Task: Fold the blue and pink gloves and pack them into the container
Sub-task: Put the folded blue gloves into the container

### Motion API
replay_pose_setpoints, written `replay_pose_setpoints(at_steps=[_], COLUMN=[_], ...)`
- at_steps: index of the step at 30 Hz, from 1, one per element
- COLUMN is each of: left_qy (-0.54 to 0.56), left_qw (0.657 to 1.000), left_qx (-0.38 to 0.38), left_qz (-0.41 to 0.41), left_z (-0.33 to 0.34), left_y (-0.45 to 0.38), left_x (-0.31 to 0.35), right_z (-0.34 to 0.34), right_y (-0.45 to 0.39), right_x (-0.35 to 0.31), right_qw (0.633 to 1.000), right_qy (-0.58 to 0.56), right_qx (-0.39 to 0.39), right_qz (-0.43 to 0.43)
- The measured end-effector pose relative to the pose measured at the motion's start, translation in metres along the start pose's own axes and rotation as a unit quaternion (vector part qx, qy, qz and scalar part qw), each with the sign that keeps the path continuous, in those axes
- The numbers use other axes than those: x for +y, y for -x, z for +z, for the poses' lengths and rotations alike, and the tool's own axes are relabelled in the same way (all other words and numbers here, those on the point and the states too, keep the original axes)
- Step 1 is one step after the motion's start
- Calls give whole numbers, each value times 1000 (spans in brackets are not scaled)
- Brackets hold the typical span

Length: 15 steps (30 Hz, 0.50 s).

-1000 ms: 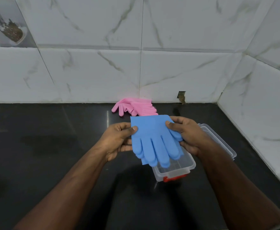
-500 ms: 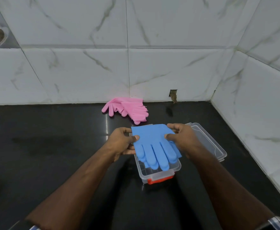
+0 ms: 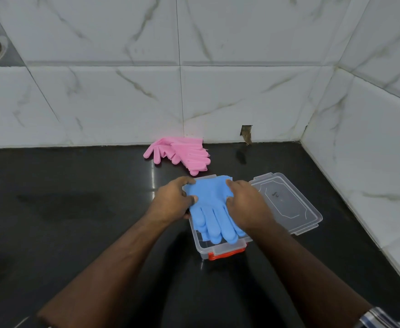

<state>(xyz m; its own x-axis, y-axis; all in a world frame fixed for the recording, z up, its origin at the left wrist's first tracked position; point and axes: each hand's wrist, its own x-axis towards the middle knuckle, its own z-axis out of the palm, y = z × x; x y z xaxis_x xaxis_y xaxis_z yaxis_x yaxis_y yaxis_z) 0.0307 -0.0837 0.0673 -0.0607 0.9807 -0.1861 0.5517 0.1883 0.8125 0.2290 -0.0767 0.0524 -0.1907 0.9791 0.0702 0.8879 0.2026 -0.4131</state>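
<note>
Left hand (image 3: 171, 202) and right hand (image 3: 246, 204) are gripping the blue gloves (image 3: 212, 209) over the clear container (image 3: 220, 250); pink gloves (image 3: 182, 155) are lying beyond.

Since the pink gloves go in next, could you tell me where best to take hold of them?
Take the pink gloves at the broad cuff end by the wall, from above. They lie flat on the counter, floppy glove tips pointing out.

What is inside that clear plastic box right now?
The blue gloves lie in the box, with both hands on them. Their fingertips point toward the red latch. Whatever lies beneath the gloves is covered, so it cannot be seen.
</note>
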Motion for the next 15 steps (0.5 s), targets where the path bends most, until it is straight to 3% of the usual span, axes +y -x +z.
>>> replay_pose_setpoints(at_steps=[8,15], left_qy=[-306,-439], left_qw=[950,892], left_qx=[8,5], left_qz=[58,107], left_z=[4,19], left_y=[1,-5], left_x=[4,6], right_z=[9,17], right_y=[0,-5], right_x=[-9,-10], right_qw=[984,968], right_qy=[151,218], right_qx=[-55,-65], right_qz=[-72,-107])
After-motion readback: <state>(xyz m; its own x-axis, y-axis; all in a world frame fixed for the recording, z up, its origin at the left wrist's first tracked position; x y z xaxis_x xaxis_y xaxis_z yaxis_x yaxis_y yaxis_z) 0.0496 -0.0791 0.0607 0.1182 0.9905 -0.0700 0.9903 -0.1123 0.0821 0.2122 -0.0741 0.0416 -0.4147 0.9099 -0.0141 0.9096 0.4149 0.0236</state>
